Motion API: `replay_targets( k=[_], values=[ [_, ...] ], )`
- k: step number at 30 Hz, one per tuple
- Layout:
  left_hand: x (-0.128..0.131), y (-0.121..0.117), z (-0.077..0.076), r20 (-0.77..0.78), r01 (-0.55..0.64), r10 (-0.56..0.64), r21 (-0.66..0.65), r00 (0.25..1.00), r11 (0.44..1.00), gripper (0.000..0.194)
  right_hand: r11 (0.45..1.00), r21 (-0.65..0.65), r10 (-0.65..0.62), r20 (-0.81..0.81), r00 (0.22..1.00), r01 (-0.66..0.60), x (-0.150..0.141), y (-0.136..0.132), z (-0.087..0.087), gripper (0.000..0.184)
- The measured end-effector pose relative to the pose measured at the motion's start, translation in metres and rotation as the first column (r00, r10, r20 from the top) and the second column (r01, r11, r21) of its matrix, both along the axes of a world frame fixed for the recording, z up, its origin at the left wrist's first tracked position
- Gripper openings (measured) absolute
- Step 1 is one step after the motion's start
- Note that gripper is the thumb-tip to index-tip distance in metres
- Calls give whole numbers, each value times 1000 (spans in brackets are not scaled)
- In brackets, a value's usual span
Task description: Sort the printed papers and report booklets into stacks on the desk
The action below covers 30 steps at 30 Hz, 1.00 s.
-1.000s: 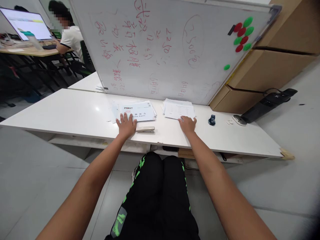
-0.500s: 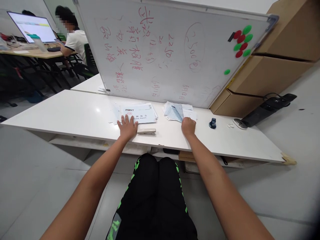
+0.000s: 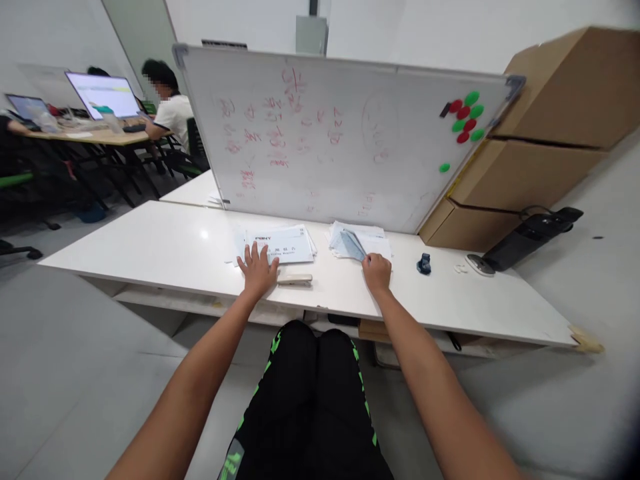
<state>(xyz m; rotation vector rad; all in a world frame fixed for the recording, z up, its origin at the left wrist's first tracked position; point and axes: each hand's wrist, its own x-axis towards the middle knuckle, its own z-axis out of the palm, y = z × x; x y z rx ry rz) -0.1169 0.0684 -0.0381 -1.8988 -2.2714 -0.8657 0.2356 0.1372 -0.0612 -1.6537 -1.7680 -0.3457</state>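
Observation:
My left hand [image 3: 258, 270] lies with fingers spread on the front part of a stack of printed reports [image 3: 290, 245], whose top sheet carries a logo and large print. Just right of that hand, a beige stapler [image 3: 295, 280] rests on the white desk [image 3: 165, 250]. My right hand [image 3: 377, 272] is closed on the corner of a bluish sheet of paper [image 3: 351, 245], which is lifted and folded over. Beneath and behind it lies a second pile of papers [image 3: 375, 239]. The fingertips of the right hand are partly hidden.
A whiteboard [image 3: 320, 133] with red writing and magnets stands along the desk's back. Cardboard boxes [image 3: 545, 173] are stacked at the right, beside a black bottle [image 3: 530, 237]. A small dark blue object [image 3: 424, 264] lies nearby. A person [image 3: 173, 113] sits at another table, far left.
The view has tilted up, so the desk and whiteboard sit lower in the picture. My left hand stays on the reports; my right hand still grips the sheet, its fold now narrower.

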Motion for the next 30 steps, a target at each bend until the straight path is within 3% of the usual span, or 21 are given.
replay_targets(
  k=[4,6,7,9,11,13,16,23,30],
  values=[
    [23,-31,23,151,110,-160,290,975,951,40,963,239,147,-91,985,-122,-14,-29,13,20],
    [58,-56,30,341,190,-332,388,879,902,41,920,352,231,-126,965,-174,-32,-63,17,17],
    [80,-69,31,479,235,-414,390,774,890,46,902,394,257,-154,954,-179,-44,-85,18,15],
    [126,-93,30,765,334,-467,343,444,878,62,887,430,284,-226,932,-166,-68,-130,16,13],
    [163,-111,26,925,353,-346,274,158,895,58,882,429,325,-249,912,-196,-88,-167,10,16],
    [184,-121,18,982,348,-187,171,14,922,48,901,369,337,-260,905,-229,-99,-191,2,22],
    [188,-123,3,997,301,-42,62,-71,952,46,923,255,351,-259,900,-286,-96,-201,-12,23],
    [172,-113,-20,959,311,51,40,-279,950,55,931,49,366,-154,918,-362,-75,-188,-19,23],
    [166,-107,-21,970,315,137,-69,-202,947,49,892,-190,391,-127,911,-410,-43,-181,-8,27]
  ],
)
